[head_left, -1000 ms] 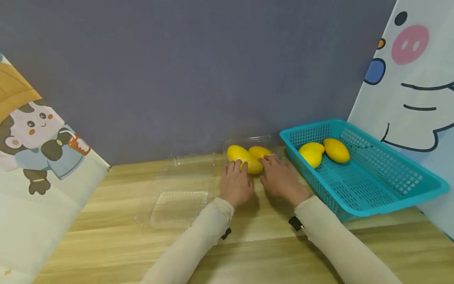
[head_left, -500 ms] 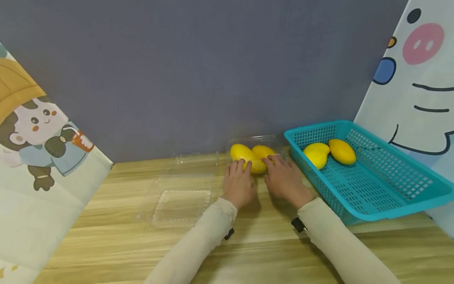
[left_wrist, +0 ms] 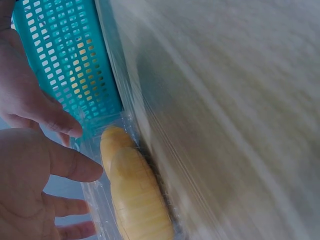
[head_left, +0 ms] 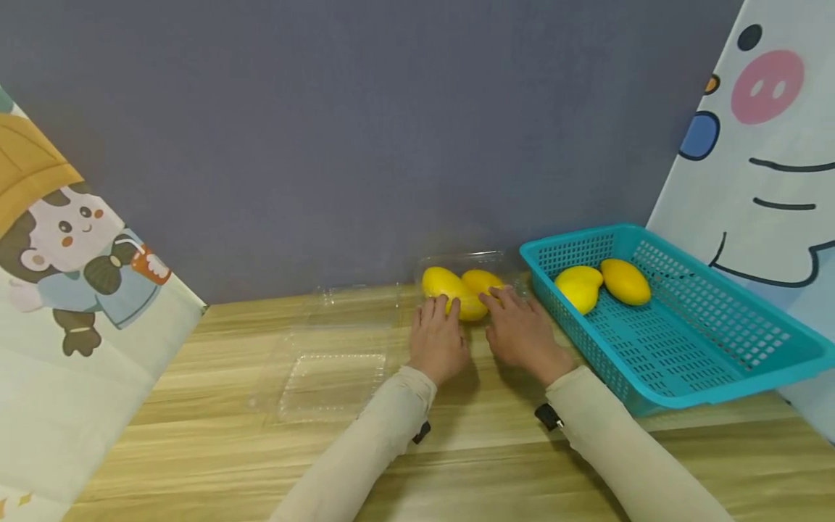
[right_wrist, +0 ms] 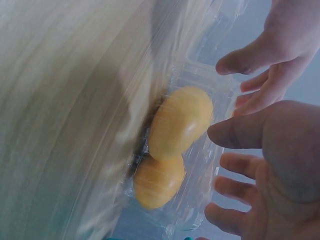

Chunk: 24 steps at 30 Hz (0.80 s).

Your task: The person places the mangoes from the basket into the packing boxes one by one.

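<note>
Two yellow mangoes lie side by side in a clear plastic box (right_wrist: 196, 175) against the back wall; the nearer mango (head_left: 441, 281) looks larger than the other mango (head_left: 481, 279). My left hand (head_left: 438, 344) is at the box's front left, fingers extended over its top edge. Beside it my right hand (head_left: 522, 337) reaches over the right part, its fingers slightly bent and apart. Both wrist views show the mangoes behind the clear plastic, with neither hand gripping them. Whether the fingertips press the lid or only touch it, I cannot tell.
A turquoise perforated basket (head_left: 590, 355) stands close to my right hand, holding a mango (head_left: 579, 288) and another mango (head_left: 625, 281). To the left, another clear plastic container (head_left: 334, 384) lies opened out on the wooden table (head_left: 196, 449). A grey wall (head_left: 326, 145) rises behind.
The head view shifts slightly. Both hands stay at the clear box, and the mangoes keep their places.
</note>
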Motion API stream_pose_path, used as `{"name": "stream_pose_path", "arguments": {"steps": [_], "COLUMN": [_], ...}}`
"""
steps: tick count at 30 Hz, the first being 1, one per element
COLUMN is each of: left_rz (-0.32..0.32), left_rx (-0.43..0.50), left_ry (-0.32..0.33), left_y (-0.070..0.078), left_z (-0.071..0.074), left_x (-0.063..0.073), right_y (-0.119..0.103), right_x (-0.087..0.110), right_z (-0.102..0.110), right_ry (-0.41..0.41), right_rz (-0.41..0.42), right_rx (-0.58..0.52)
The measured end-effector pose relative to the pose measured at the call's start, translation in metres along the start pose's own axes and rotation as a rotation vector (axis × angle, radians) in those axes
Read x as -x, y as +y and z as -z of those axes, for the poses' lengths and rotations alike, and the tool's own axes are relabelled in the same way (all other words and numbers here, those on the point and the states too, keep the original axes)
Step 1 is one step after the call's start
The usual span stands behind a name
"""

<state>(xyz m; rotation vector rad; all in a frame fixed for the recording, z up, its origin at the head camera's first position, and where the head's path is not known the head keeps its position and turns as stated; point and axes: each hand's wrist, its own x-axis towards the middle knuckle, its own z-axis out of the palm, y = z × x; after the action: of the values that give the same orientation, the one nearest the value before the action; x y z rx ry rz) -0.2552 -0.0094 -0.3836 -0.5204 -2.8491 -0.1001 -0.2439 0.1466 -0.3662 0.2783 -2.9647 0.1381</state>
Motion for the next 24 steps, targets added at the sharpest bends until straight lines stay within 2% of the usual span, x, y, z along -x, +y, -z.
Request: {"name": "stream_pose_path", "arguments": {"steps": [7, 24], "left_rz": [-0.002, 0.029], "left_rx": [-0.003, 0.044], "left_ry": [0.006, -0.048], "left_y": [0.0005, 0.0010], "left_z": [-0.0010, -0.0044], "left_x": [0.0000, -0.0039], "right_y": [0.0014, 0.0039], "right_x": [0.0010, -0.0001], "right_z": [-0.0006, -0.0019], "right_ry": [0.007, -0.015], "right_rz": [0.005, 0.020], "right_rx": [0.004, 0.012]}}
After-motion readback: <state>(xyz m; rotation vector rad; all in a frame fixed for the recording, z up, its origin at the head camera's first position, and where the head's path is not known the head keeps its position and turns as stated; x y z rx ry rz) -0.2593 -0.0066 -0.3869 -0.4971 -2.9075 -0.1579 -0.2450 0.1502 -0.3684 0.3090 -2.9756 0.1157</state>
